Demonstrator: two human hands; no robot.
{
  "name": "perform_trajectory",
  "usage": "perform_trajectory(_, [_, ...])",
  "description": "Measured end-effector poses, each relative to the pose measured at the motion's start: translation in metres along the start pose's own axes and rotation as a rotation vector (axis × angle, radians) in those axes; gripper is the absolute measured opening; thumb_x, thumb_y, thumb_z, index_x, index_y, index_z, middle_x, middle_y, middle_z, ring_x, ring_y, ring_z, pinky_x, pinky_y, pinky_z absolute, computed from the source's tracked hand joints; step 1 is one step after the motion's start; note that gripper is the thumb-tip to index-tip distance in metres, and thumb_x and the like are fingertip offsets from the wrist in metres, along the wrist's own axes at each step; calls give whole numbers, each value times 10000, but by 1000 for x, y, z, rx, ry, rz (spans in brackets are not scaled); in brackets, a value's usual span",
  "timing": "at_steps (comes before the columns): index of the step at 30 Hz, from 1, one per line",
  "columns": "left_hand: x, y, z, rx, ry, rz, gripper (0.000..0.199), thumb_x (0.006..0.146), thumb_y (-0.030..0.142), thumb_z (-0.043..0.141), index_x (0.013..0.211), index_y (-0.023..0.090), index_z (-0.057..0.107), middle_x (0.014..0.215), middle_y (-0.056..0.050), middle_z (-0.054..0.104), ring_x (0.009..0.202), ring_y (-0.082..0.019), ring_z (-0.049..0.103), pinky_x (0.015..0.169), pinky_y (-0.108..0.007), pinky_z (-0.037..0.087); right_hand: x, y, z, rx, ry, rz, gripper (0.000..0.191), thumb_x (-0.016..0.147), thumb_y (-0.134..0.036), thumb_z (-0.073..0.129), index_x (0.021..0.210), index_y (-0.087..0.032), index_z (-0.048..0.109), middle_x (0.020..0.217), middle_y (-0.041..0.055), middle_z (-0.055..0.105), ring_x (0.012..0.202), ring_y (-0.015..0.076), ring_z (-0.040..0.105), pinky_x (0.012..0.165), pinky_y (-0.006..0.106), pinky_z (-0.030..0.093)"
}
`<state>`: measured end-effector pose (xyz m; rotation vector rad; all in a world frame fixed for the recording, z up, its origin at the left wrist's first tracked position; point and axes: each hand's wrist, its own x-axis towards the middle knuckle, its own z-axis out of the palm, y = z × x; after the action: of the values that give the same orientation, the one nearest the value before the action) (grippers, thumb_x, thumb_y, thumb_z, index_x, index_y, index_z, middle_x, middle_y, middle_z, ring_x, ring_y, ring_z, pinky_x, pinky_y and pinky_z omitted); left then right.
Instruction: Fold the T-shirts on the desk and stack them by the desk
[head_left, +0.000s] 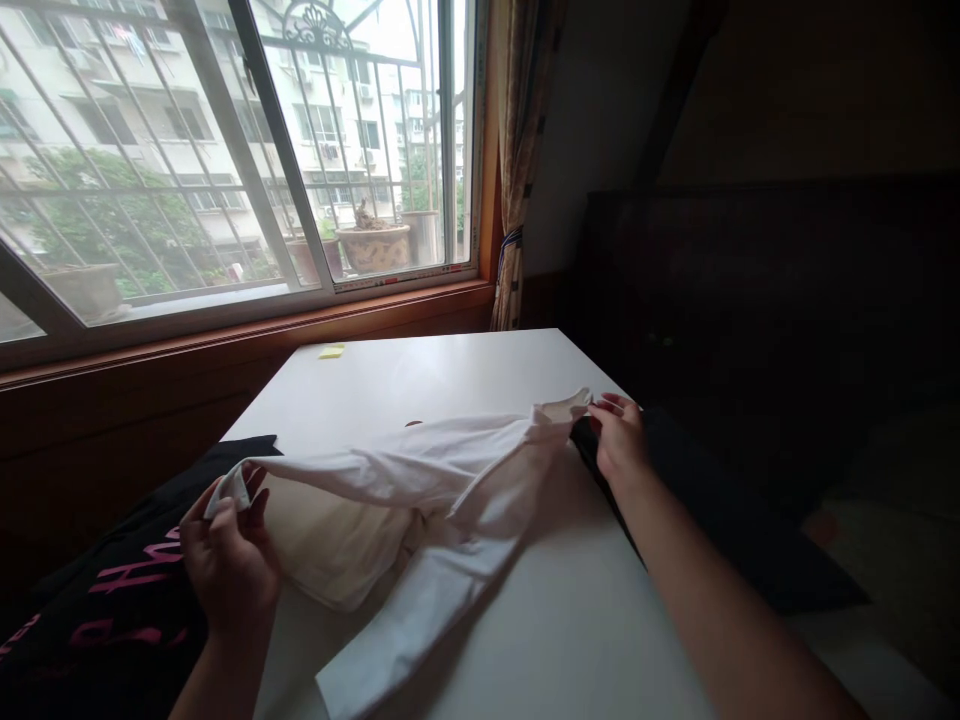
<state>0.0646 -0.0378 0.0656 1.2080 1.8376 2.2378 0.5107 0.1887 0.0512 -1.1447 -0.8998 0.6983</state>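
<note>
A pair of white pants (442, 465) is stretched across the table between my two hands. My left hand (231, 560) grips the cuff of one leg, fingers pinched around its end. On the other side, my right hand (621, 435) is closed on the edge of the waistband, which is lifted a little. The second leg hangs toward me and lies over the table, its end near the front. Partly beneath the stretched leg is a folded beige cloth (337, 550), close to my left hand.
The white table (585, 570) stands below a barred window (360, 150). A yellow sticky note (331, 352) is at its far left corner. Black fabric with pink lettering (135, 590) covers the left edge, and dark fabric (720, 510) lies along the right. A patterned curtain (516, 150) hangs behind.
</note>
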Motion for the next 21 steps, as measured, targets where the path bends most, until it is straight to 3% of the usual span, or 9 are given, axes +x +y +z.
perform_trajectory(2, [-7,-4,9,-108,-15,-58,442,993,328,458,1423,312,355,1391,-107,567,1207,-268,651,986,-484,546,-10,11,-2,-161,46,-81,318,763,-342,651,1048,-255,540,1088,50,599,1042,238,642,924,421,557])
perform_trajectory(4, [-16,-11,16,-175,-65,-107,608,944,303,578,1479,372,298,1549,-98,420,1279,-267,610,1045,-478,515,-33,10,2,-267,-34,-202,265,800,-343,639,1040,-241,589,1136,78,600,1077,257,622,979,448,531])
perform_trajectory(5, [-20,-16,19,-165,-122,-122,686,919,295,627,1500,394,275,1603,-96,342,1310,-273,587,1064,-469,503,-48,5,6,-310,-145,-274,224,824,-329,630,1027,-237,617,1140,85,608,1081,264,617,1000,464,518])
perform_trajectory(8, [-34,-34,23,-27,-367,-118,803,891,318,684,1551,400,233,1627,-118,285,1339,-304,553,1026,-461,539,-103,-16,19,-379,-706,-511,154,895,-243,598,1016,-249,692,1104,69,664,1118,263,607,1067,477,461])
perform_trajectory(10, [-43,-43,24,94,-557,-37,728,914,318,655,1546,389,301,1626,-112,280,1370,-320,513,1003,-476,556,-139,-27,26,-393,-1017,-606,226,904,-206,619,1100,-273,709,1204,65,666,1197,257,572,1106,464,422])
perform_trajectory(12, [-50,-48,25,235,-703,118,597,939,266,604,1500,374,431,1646,-88,245,1415,-329,452,1055,-512,516,-168,-30,31,-442,-1243,-662,409,862,-206,683,1261,-297,667,1368,64,606,1301,281,495,1130,467,392])
perform_trajectory(14, [-54,-48,27,382,-792,275,521,941,188,563,1432,360,549,1668,-64,219,1442,-340,402,1117,-550,448,-187,-26,35,-512,-1341,-673,579,821,-187,700,1379,-303,596,1385,69,595,1294,295,478,1134,475,376])
perform_trajectory(16, [-54,-48,28,496,-829,396,513,929,140,545,1394,349,602,1644,-73,298,1407,-350,431,1121,-586,422,-197,-22,36,-576,-1359,-666,633,807,-162,664,1419,-285,558,1280,81,634,1216,291,504,1107,470,392])
perform_trajectory(21, [-49,-53,27,622,-868,494,470,972,205,525,1428,309,572,1427,-88,586,1192,-305,565,1030,-525,499,-196,-23,30,-583,-1439,-719,397,731,-133,615,1120,-209,654,1024,79,645,1047,270,508,978,397,457])
